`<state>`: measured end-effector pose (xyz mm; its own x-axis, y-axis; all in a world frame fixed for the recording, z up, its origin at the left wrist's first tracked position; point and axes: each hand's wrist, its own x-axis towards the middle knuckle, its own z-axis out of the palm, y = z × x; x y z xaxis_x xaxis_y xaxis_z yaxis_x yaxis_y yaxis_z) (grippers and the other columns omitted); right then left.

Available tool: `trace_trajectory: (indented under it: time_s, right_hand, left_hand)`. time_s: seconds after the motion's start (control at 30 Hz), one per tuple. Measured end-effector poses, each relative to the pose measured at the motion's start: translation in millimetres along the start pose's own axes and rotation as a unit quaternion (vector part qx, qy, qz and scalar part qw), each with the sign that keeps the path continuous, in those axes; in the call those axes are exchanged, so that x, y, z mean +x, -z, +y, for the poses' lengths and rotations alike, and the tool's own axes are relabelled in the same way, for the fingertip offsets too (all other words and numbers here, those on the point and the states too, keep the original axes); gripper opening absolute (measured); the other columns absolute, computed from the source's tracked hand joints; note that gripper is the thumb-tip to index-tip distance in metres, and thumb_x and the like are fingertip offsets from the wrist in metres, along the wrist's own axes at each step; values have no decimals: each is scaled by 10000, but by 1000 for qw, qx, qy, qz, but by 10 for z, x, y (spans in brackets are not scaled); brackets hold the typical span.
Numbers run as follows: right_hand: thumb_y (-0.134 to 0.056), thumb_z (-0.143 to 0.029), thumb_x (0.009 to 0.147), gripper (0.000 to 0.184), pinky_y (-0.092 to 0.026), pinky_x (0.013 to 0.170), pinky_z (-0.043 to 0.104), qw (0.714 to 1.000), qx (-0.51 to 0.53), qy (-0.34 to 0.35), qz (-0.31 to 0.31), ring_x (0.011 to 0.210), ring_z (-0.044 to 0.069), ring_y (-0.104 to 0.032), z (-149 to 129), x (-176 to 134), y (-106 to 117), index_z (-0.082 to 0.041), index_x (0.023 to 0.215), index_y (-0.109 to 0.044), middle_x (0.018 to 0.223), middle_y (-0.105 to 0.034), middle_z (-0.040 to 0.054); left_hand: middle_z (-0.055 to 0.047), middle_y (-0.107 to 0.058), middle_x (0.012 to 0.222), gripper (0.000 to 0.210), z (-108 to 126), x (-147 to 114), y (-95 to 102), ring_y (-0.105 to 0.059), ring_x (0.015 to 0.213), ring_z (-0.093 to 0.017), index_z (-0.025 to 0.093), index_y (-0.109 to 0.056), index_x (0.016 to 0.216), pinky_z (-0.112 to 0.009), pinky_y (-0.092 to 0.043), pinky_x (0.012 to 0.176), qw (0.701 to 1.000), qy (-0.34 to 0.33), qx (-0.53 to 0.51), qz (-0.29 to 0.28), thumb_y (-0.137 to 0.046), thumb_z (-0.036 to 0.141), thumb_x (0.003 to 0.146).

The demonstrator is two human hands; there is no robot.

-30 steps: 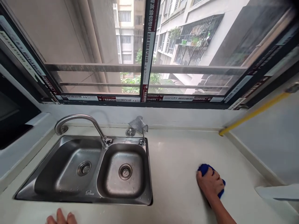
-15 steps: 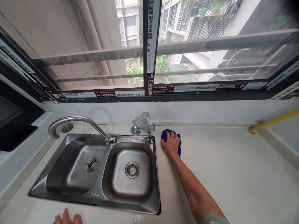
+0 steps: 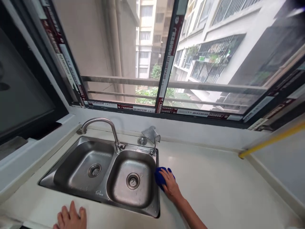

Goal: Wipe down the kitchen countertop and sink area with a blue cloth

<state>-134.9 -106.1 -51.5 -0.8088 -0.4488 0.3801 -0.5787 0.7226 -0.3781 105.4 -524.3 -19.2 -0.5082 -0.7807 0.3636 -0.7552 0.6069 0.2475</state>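
A bunched blue cloth [image 3: 160, 176] lies under my right hand [image 3: 171, 185], which presses it down with bent fingers at the right rim of the sink. The cloth overlaps the metal edge and the countertop [image 3: 214, 184] beside it. My left hand [image 3: 71, 218] rests on the counter in front of the sink, its fingers spread and nothing in it. Between and beyond the hands sits a double-bowl stainless steel sink [image 3: 105, 192], with water drops in the right bowl.
A curved faucet [image 3: 114, 133] rises behind the sink. A grey mesh cloth [image 3: 151, 134] hangs over a small spout at the back right corner, near a metal drain stopper [image 3: 142, 141]. A yellow pipe [image 3: 274, 140] runs along the right wall. Windows [image 3: 124, 57] stand behind.
My right hand has drawn the blue cloth nearer, from the counter behind to the sink's right edge. More of my left hand shows. The view has tilted up.
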Motion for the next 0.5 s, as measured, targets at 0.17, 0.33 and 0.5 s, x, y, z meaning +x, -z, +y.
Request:
trace_trajectory:
  time_s: [0.17, 0.33, 0.5]
  right_hand:
    - [-356, -383, 966, 487, -554, 902, 440, 997, 25, -66, -28, 1007, 270, -694, -24, 310, 977, -281, 1415, -515, 1179, -717, 67]
    - [-358, -540, 970, 442, -473, 622, 316, 990, 53, -126, 29, 638, 218, -615, -212, 686, 1914, -232, 1174, -600, 734, -663, 12]
    - [-403, -650, 905, 465, -426, 605, 311, 983, 30, -171, 58, 637, 219, -582, -176, 889, 2356, -243, 972, -619, 668, -611, 0]
  left_hand:
    - [-292, -441, 1524, 681, -47, -24, -42, -337, 1472, -425, 59, -523, 1410, -637, -306, 1145, 1000, 5, -14, 13, -269, 453, 916]
    - [-243, -409, 1570, 654, -42, -37, -11, -332, 1477, -410, 114, -499, 1440, -633, -308, 1137, 998, 20, -54, 13, -377, 397, 864]
    - [-211, -418, 1574, 686, -35, -36, 23, -352, 1455, -429, 168, -481, 1466, -634, -332, 1110, 995, 35, -90, 20, -462, 386, 816]
